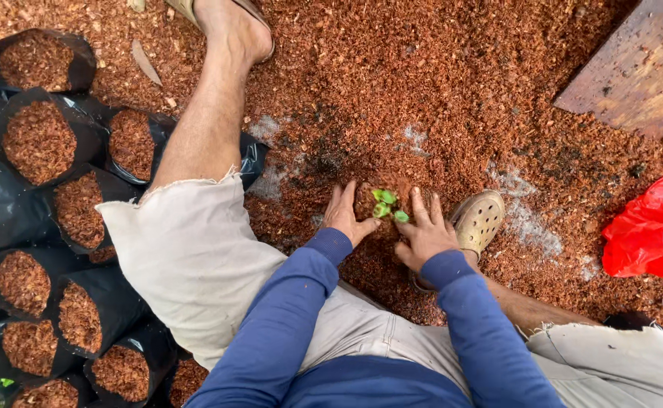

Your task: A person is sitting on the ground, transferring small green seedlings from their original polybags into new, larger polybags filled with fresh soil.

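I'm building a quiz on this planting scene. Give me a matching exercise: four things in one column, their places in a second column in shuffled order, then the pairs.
Things:
1. seedling
2. red plastic bag
3. black grow bags
4. wooden board

Places:
A. top right corner of the view
B. between the left hand and right hand
C. in rows along the left edge
D. right edge, on the reddish mulch

Pairs: 1-B, 2-D, 3-C, 4-A
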